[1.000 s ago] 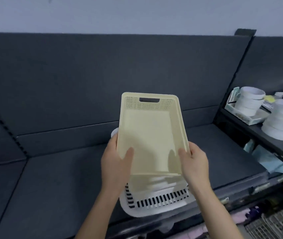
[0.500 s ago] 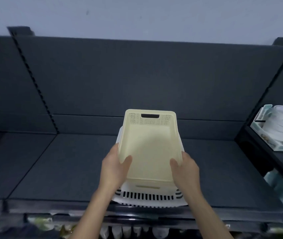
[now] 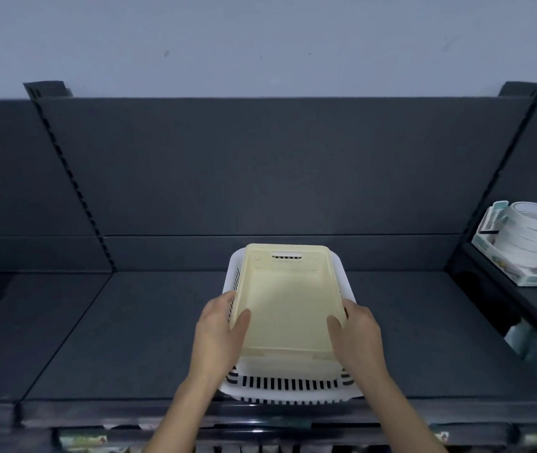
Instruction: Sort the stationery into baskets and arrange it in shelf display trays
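Note:
A cream plastic basket [image 3: 285,295] with a perforated far wall and a handle slot sits nested inside a larger white slotted basket [image 3: 290,385]. Both stand on the dark shelf [image 3: 129,338], near its front edge. My left hand [image 3: 219,335] grips the cream basket's left rim, thumb inside the basket. My right hand [image 3: 357,335] grips its right rim the same way. The cream basket holds nothing.
The shelf's dark back panel [image 3: 277,165] rises behind the baskets. At the right a lower shelf carries a stack of white tape rolls [image 3: 528,237] in a display tray [image 3: 505,266]. Slotted uprights [image 3: 71,178] divide the shelf bays.
The cream basket has come down from a tilted, lifted position into the white basket. The view has swung left, so the tape rolls sit further toward the right edge.

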Tool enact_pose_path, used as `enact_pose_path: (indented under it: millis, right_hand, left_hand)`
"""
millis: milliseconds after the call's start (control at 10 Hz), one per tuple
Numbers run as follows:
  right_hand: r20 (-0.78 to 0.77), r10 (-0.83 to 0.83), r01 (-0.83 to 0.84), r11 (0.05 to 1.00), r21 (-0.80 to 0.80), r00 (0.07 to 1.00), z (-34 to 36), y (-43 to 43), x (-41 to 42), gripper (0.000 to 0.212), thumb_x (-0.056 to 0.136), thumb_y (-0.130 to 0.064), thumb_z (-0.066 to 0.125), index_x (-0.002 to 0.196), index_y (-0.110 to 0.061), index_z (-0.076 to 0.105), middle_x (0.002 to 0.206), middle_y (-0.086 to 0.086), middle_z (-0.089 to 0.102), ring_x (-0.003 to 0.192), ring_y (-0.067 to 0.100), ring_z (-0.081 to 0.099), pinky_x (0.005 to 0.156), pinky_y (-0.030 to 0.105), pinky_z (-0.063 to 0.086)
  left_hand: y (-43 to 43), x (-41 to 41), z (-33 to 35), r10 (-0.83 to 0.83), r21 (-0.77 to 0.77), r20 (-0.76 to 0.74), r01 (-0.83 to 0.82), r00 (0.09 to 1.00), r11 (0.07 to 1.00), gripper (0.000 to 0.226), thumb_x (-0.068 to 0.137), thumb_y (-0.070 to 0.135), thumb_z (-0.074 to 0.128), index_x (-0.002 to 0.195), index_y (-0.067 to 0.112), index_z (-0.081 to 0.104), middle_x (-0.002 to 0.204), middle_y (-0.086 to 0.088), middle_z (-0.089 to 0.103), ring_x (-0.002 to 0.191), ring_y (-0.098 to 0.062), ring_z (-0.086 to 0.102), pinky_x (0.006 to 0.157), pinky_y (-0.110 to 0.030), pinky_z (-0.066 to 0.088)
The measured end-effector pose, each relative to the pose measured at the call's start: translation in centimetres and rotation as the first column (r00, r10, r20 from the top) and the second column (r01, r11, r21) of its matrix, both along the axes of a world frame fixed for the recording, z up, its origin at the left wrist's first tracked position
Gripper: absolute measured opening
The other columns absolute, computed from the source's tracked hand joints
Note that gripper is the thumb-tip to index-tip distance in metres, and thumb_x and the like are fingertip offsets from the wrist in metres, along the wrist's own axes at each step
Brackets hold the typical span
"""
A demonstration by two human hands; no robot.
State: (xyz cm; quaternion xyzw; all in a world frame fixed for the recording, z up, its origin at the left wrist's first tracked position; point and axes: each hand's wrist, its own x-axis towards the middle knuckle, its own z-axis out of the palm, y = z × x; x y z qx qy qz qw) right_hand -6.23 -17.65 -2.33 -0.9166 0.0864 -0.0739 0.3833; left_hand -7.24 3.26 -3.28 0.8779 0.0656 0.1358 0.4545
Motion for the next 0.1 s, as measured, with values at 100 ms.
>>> enact_pose_path:
  millis: [100]
  right_hand:
    - [0.080, -0.030, 0.021, 0.994, 0.105, 0.996, -0.07, -0.93, -1.35, 0.012, 0.092, -0.013, 0.053, 0.102, -0.015, 0.060, 0.102, -0.001, 0.052, 0.088, 0.013, 0.053, 0.075, 0.022, 0.040]
  left_hand:
    - [1.38, -2.32, -0.77, 0.146, -0.147, 0.088, -0.132, 0.985, 0.980, 0.026, 0.092, 0.026, 0.060, 0.118, 0.030, 0.058, 0.112, 0.022, 0.054, 0.106, -0.003, 0.053, 0.086, -0.021, 0.041]
